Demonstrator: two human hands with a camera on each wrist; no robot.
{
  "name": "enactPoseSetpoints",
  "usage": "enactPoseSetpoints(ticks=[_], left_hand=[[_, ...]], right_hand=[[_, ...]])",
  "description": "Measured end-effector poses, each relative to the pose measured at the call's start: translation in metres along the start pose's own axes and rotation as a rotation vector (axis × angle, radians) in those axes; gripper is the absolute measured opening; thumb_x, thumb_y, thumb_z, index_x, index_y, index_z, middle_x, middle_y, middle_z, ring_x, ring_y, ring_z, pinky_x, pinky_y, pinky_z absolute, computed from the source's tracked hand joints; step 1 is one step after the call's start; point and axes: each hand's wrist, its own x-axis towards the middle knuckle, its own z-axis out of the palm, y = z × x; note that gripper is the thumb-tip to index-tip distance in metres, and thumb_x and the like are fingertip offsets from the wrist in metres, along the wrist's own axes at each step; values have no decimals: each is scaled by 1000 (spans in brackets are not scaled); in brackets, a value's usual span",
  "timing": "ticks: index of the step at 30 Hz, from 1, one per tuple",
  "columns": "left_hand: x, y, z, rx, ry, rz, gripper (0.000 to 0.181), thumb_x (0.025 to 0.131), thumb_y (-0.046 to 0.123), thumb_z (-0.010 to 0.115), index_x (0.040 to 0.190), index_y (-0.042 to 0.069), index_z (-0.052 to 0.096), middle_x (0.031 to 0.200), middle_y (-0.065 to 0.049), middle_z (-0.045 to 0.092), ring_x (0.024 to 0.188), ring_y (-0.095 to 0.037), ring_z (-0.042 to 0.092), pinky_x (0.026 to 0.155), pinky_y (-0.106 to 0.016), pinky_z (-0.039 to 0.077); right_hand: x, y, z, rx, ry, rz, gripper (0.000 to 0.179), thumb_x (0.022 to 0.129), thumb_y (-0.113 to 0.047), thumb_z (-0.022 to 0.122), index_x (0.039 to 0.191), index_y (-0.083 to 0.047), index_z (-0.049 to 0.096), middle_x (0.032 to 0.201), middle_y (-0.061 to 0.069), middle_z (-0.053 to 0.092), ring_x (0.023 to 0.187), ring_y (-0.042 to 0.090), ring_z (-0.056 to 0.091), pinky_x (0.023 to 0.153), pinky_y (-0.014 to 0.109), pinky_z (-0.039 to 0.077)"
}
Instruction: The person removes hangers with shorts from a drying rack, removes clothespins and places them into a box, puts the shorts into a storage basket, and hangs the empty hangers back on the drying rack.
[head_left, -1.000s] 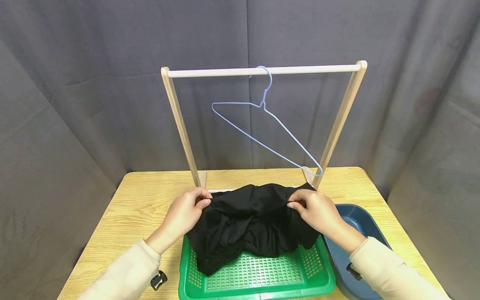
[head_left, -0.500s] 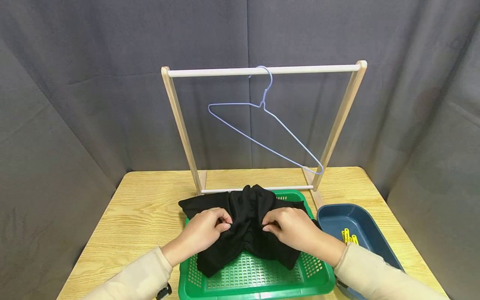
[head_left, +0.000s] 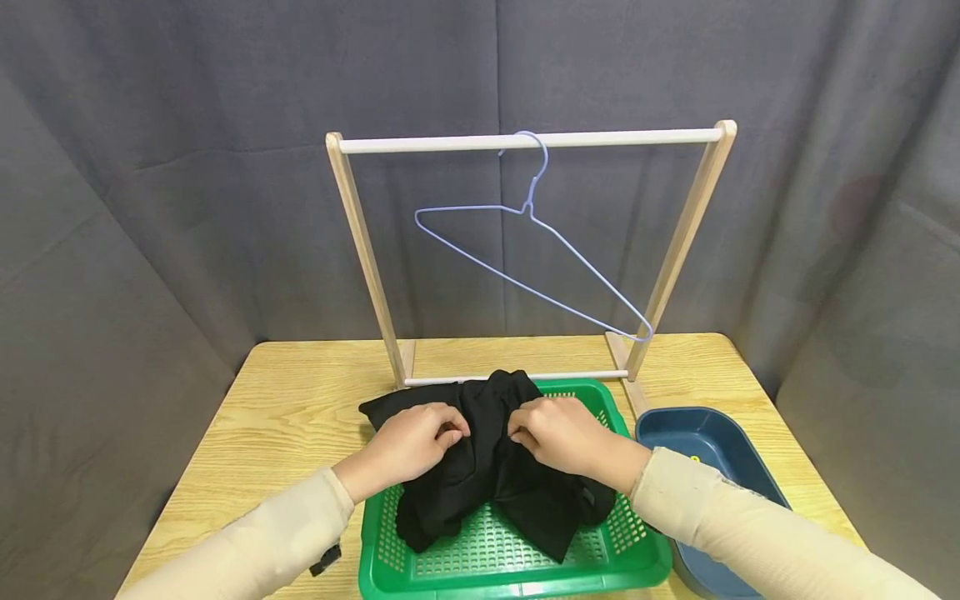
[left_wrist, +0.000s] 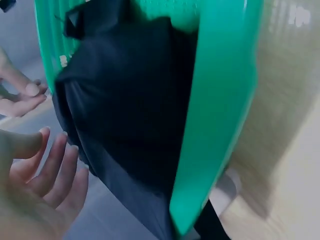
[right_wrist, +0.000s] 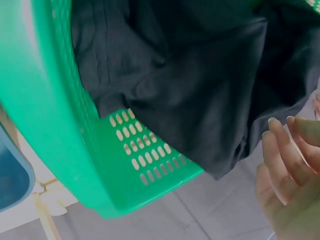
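Note:
A crumpled black garment lies bunched in a green perforated basket, part of it over the far left rim. My left hand is over its left side in the head view. In the left wrist view the thumb stands apart from loosely bent fingers, beside the black cloth with none between them. Over the garment's right half is my right hand, a short gap from the left. The right wrist view shows its relaxed fingers at the cloth's edge, holding nothing.
Behind the basket stands a wooden rack with a white rail. A lilac hanger hangs from that rail. To the right is a dark blue bin, with a bit of yellow inside, partly hidden by my forearm.
Both hands have come inward from pinching the garment's spread upper edge, and have let go of it. The garment has gathered toward the middle, its lower folds shifted. The hanger has swung slightly.

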Motion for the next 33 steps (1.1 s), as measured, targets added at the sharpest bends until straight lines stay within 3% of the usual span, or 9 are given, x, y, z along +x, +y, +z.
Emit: enactPoseSetpoints(ticks=[6,10,15,19,24,27,33], left_hand=[[25,-15,-3,106,73,-82,13,95,15,67,107,16,72,107,-3,69,92,-22,66,77,-39,53],[39,-26,-2,151,73,-149,22,95,16,68,116,13,70,113,-7,66,103,-28,64,84,-45,53],[51,-36,3,213,30,-214,30,93,14,69,123,10,68,117,-11,67,105,-31,64,80,-51,53],[56,-41,10,260,56,-242,26,90,8,71,115,11,74,110,-11,71,94,-33,68,70,-51,55],[58,-44,11,305,176,-202,16,82,2,75,91,14,80,88,-7,74,75,-31,69,61,-46,55],[58,-44,7,320,220,-174,12,80,4,76,83,15,80,82,-3,73,71,-29,68,60,-44,55],[45,-32,2,237,253,-148,8,87,11,73,91,16,78,86,-1,73,71,-23,67,61,-40,54]], right_hand=[[24,17,13,-116,28,-9,7,86,-7,75,88,-14,73,83,-2,66,70,15,64,61,30,52],[38,29,22,-215,65,-16,14,83,-5,78,94,-12,72,88,2,66,80,20,64,69,34,54],[47,40,32,-265,26,21,33,80,-3,80,111,-7,69,104,8,65,98,26,63,81,40,54],[50,45,37,-284,14,34,28,80,-2,79,106,-6,70,97,9,67,91,26,62,76,40,53],[53,50,40,-354,13,40,13,80,-6,79,90,-10,72,84,4,66,81,22,62,69,35,52],[51,53,37,-401,58,23,9,80,-7,79,81,-14,72,77,1,64,75,20,61,62,33,50],[40,49,30,-378,151,8,10,80,-6,78,82,-14,74,78,-1,68,72,18,63,58,31,49]])
